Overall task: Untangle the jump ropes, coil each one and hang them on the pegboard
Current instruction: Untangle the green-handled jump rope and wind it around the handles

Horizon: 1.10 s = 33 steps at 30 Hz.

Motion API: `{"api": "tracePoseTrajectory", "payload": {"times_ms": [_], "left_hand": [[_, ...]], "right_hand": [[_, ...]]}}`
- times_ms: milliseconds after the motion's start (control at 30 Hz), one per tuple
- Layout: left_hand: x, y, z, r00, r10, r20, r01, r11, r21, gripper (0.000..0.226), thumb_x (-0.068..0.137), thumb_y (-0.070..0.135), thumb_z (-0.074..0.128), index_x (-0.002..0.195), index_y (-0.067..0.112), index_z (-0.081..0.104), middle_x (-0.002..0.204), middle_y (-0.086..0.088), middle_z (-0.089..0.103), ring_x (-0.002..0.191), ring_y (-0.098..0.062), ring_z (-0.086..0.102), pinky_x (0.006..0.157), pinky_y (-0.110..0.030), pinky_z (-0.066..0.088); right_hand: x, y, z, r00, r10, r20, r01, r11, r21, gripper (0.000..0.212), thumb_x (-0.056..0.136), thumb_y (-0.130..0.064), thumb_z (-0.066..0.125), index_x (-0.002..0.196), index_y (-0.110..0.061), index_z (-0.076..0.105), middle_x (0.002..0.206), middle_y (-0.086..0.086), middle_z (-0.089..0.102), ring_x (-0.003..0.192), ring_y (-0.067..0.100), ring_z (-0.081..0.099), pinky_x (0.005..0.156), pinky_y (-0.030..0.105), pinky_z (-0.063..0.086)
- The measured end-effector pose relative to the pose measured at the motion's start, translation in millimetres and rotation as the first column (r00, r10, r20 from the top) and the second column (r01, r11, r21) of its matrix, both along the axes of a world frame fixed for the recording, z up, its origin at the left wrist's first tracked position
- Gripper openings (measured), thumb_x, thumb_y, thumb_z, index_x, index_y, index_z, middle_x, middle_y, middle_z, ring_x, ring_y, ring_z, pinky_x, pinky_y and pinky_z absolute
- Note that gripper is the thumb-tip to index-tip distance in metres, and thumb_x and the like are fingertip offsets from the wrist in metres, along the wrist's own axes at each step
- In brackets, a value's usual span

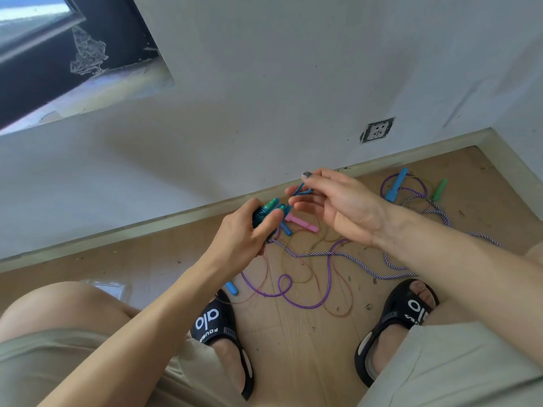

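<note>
My left hand (pixel 246 230) grips a coiled teal jump rope (pixel 264 214) with its green handles poking up out of my fist. My right hand (pixel 338 204) pinches a short loop of that same teal cord (pixel 302 190) between thumb and fingertips, just right of the bundle. On the floor below lie tangled ropes: a purple cord (pixel 293 292) looping between my feet, a purple-and-white braided rope (pixel 390 276), a pink handle (pixel 302 223), blue handles (pixel 396 185) (pixel 232 288) and a green handle (pixel 439 189). No pegboard is in view.
I sit with my knees apart, black sandals (pixel 223 336) (pixel 396 321) on a wooden floor (pixel 308 348). A white wall with a socket (pixel 377 130) rises close ahead. A clear plastic piece (pixel 111 287) lies by my left knee. A dark window recess (pixel 58 54) is upper left.
</note>
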<state>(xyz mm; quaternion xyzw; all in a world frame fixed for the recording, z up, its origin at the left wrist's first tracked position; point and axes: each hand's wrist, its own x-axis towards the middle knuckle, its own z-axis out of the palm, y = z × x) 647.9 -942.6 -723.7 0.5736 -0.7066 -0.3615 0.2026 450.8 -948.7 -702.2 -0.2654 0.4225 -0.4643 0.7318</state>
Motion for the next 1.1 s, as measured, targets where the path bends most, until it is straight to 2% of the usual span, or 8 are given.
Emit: {"api": "tracePoseTrajectory", "payload": {"times_ms": [133, 333, 500, 633, 767, 867, 1033, 1100], "left_hand": [[-1.4, -0.7, 3.4, 0.998, 0.058, -0.036, -0.057, 0.998, 0.021, 0.024, 0.101, 0.033, 0.046, 0.089, 0.014, 0.054, 0.069, -0.006, 0.060, 0.059, -0.027, 0.063, 0.058, -0.049, 0.056], [-3.8, 0.9, -0.6, 0.999, 0.041, -0.018, -0.039, 0.998, 0.056, 0.013, 0.101, 0.026, 0.036, 0.100, 0.020, 0.048, 0.072, -0.003, 0.060, 0.053, -0.019, 0.057, 0.061, -0.048, 0.054], [-5.0, -1.8, 3.2, 0.990, 0.094, -0.104, -0.081, 0.989, 0.122, 0.016, 0.102, 0.019, 0.031, 0.105, 0.013, 0.047, 0.078, -0.009, 0.057, 0.054, -0.018, 0.053, 0.048, -0.028, 0.045], [-9.2, -1.8, 2.0, 0.969, 0.173, -0.179, -0.144, 0.976, 0.163, 0.018, 0.102, 0.018, 0.035, 0.097, 0.007, 0.049, 0.071, -0.008, 0.053, 0.053, -0.022, 0.053, 0.045, -0.029, 0.041], [-6.6, -8.0, 5.3, 0.872, 0.340, -0.352, -0.241, 0.924, 0.296, 0.023, 0.101, 0.017, 0.034, 0.086, 0.004, 0.046, 0.075, -0.016, 0.055, 0.055, -0.024, 0.055, 0.049, -0.033, 0.041], [-6.0, -7.2, 4.1, 0.876, 0.352, -0.331, -0.255, 0.918, 0.303, 0.025, 0.103, 0.017, 0.034, 0.084, 0.007, 0.047, 0.075, -0.015, 0.057, 0.055, -0.021, 0.057, 0.042, -0.026, 0.040], [0.2, -16.6, -6.3, 0.880, 0.407, -0.246, -0.318, 0.888, 0.333, 0.025, 0.101, 0.016, 0.034, 0.086, 0.005, 0.050, 0.072, -0.012, 0.057, 0.046, -0.015, 0.052, 0.038, -0.021, 0.038], [0.9, -19.1, -13.1, 0.882, 0.422, -0.208, -0.328, 0.870, 0.368, 0.028, 0.099, 0.019, 0.038, 0.084, 0.003, 0.055, 0.070, -0.014, 0.060, 0.049, -0.019, 0.054, 0.043, -0.024, 0.042]], "right_hand": [[-2.9, 0.5, 2.3, 1.000, -0.005, 0.007, 0.005, 1.000, 0.000, 0.014, 0.103, -0.017, 0.051, 0.090, -0.012, 0.047, 0.099, 0.017, 0.073, 0.074, 0.018, 0.066, 0.067, 0.021, 0.057], [2.2, 9.1, 5.7, 0.994, 0.046, -0.096, -0.055, 0.994, -0.098, 0.005, 0.095, -0.003, 0.059, 0.099, -0.004, 0.057, 0.084, 0.010, 0.067, 0.069, 0.015, 0.063, 0.064, 0.022, 0.054], [1.7, 13.4, -0.1, 0.862, 0.029, -0.507, -0.191, 0.943, -0.272, 0.007, 0.096, -0.004, 0.060, 0.102, -0.005, 0.060, 0.081, 0.007, 0.072, 0.063, 0.019, 0.059, 0.054, 0.031, 0.047], [8.3, 20.6, -9.0, 0.827, 0.019, -0.561, -0.223, 0.928, -0.298, 0.011, 0.098, -0.007, 0.057, 0.106, -0.015, 0.054, 0.081, 0.006, 0.072, 0.063, 0.015, 0.062, 0.053, 0.023, 0.047], [4.9, 20.2, -28.7, 0.719, -0.001, -0.695, -0.215, 0.951, -0.224, 0.010, 0.098, -0.007, 0.056, 0.095, -0.017, 0.056, 0.070, -0.002, 0.071, 0.056, 0.011, 0.060, 0.053, 0.029, 0.049], [8.7, 26.3, -32.9, 0.715, 0.149, -0.683, -0.308, 0.944, -0.116, 0.007, 0.098, -0.006, 0.056, 0.097, -0.013, 0.059, 0.073, 0.002, 0.071, 0.059, 0.013, 0.059, 0.056, 0.031, 0.049], [11.9, 26.7, -13.0, 0.841, 0.082, -0.534, -0.245, 0.939, -0.241, 0.006, 0.097, -0.002, 0.057, 0.097, -0.006, 0.061, 0.077, 0.007, 0.072, 0.061, 0.013, 0.060, 0.056, 0.026, 0.049], [19.9, 34.4, -7.1, 0.834, 0.095, -0.543, -0.287, 0.916, -0.282, 0.009, 0.095, -0.001, 0.059, 0.094, -0.010, 0.062, 0.077, 0.005, 0.073, 0.062, 0.009, 0.062, 0.060, 0.024, 0.050]]}}
